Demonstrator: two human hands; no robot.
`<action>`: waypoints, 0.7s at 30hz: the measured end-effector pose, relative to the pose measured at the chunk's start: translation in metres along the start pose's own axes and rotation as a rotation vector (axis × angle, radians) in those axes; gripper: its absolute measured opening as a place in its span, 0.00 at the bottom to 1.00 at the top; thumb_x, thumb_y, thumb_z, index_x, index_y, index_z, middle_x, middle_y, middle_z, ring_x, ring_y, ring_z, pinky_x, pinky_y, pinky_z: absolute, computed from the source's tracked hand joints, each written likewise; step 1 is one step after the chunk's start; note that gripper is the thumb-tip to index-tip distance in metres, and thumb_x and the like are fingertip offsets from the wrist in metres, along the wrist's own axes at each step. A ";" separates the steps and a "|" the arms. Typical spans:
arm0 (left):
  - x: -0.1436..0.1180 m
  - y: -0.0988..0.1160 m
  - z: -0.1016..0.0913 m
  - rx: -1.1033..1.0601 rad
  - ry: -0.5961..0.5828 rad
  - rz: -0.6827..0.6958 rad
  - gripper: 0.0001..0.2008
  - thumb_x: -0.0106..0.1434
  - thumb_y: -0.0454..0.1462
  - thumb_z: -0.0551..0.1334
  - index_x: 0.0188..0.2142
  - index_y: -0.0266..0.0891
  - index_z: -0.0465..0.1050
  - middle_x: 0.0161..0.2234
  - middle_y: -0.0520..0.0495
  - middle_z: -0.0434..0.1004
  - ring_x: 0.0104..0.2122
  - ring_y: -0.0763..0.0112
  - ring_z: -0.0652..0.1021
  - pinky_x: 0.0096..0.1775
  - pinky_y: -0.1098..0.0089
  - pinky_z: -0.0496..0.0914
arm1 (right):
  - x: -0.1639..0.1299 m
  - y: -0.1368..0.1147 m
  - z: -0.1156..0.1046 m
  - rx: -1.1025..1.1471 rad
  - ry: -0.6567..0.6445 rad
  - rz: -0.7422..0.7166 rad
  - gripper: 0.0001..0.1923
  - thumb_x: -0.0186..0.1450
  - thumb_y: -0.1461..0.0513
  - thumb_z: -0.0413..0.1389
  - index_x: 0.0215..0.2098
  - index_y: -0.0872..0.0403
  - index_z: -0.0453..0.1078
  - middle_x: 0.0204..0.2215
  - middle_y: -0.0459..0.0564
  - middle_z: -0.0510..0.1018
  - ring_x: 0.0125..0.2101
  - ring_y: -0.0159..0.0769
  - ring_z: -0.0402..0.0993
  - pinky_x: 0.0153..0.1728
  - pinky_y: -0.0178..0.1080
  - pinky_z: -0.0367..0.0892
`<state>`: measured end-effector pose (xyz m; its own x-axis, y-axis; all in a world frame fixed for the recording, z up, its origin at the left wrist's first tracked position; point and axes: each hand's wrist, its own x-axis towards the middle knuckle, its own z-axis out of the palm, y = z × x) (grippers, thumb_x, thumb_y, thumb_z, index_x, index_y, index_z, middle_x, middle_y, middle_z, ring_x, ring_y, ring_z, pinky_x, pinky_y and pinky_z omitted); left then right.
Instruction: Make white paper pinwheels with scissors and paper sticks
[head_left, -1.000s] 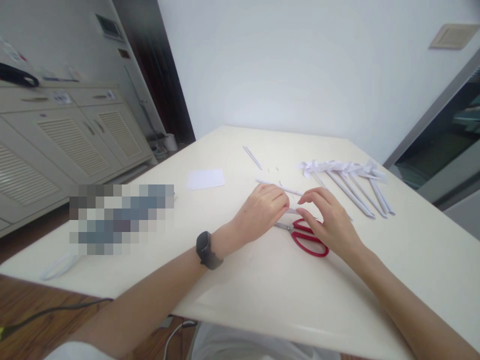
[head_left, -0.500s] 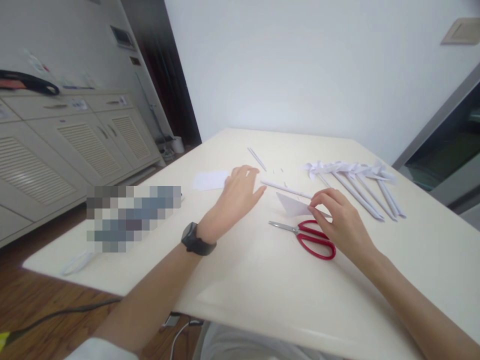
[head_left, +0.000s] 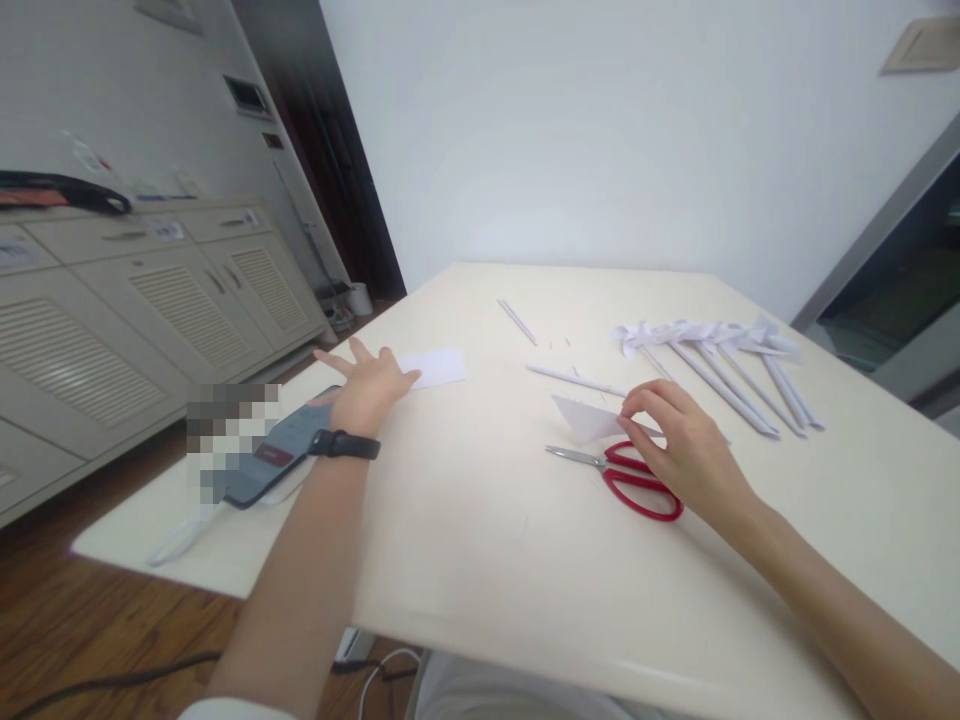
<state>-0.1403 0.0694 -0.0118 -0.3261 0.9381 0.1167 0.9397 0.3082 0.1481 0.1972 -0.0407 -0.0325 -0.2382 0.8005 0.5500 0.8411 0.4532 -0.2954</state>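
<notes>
Our left hand (head_left: 364, 390) shifts from the right end of the white paper sheet (head_left: 444, 367) toward its left end, beside the blue-grey phone (head_left: 289, 438); our right hand (head_left: 679, 428) keeps its pinch.

The left fingers are spread wide and seem to hold nothing; we cannot tell whether the thumb touches the flat sheet. The phone lies near the tabletop's (head_left: 465, 540) left corner. Thumb and fingertips of our right hand close on the folded paper piece (head_left: 586, 418), just beyond the red-handled scissors (head_left: 603, 463), between the near and far edges; the paper pinwheels (head_left: 701, 335) lie toward the right edge. We judge the paper very light, thin and easily creased, so a soft pinch at an edge suits the folded piece, and a corner suits the sheet.
</notes>
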 end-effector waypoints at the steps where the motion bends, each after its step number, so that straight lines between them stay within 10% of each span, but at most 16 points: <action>1: -0.001 0.001 0.000 -0.010 -0.002 -0.046 0.36 0.58 0.54 0.53 0.59 0.34 0.59 0.65 0.28 0.41 0.61 0.24 0.40 0.44 0.26 0.54 | 0.000 0.000 0.000 0.003 -0.001 0.001 0.05 0.63 0.67 0.50 0.34 0.51 0.63 0.38 0.49 0.70 0.38 0.38 0.68 0.37 0.39 0.64; 6: -0.007 0.007 -0.002 -0.012 0.091 -0.039 0.30 0.60 0.51 0.54 0.55 0.34 0.65 0.65 0.29 0.41 0.61 0.25 0.37 0.45 0.24 0.49 | 0.001 -0.001 0.000 0.017 0.006 -0.005 0.05 0.63 0.68 0.50 0.34 0.51 0.64 0.38 0.49 0.71 0.38 0.38 0.68 0.37 0.39 0.63; 11: -0.018 0.037 -0.006 -0.215 0.276 0.431 0.23 0.61 0.43 0.55 0.53 0.34 0.65 0.58 0.30 0.59 0.60 0.43 0.57 0.53 0.39 0.56 | 0.000 -0.004 -0.003 0.053 0.021 -0.001 0.05 0.63 0.67 0.49 0.33 0.52 0.64 0.37 0.51 0.71 0.37 0.39 0.68 0.33 0.38 0.62; 15: -0.045 0.076 -0.003 -0.617 -0.067 0.761 0.19 0.59 0.39 0.55 0.50 0.41 0.67 0.52 0.44 0.69 0.52 0.62 0.70 0.50 0.61 0.67 | 0.001 -0.006 -0.005 0.216 -0.025 0.092 0.05 0.64 0.65 0.49 0.31 0.52 0.65 0.30 0.48 0.73 0.32 0.36 0.69 0.31 0.38 0.62; 21: -0.081 0.104 0.007 -0.889 -0.705 0.994 0.24 0.54 0.34 0.60 0.52 0.40 0.67 0.51 0.43 0.72 0.47 0.63 0.74 0.47 0.62 0.69 | 0.006 -0.001 -0.003 0.688 -0.072 0.320 0.05 0.63 0.60 0.53 0.31 0.52 0.66 0.27 0.45 0.72 0.30 0.33 0.69 0.31 0.35 0.62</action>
<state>-0.0155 0.0265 -0.0127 0.7446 0.6626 0.0804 0.2912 -0.4309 0.8541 0.1968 -0.0373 -0.0268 -0.0849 0.9469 0.3102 0.3879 0.3182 -0.8650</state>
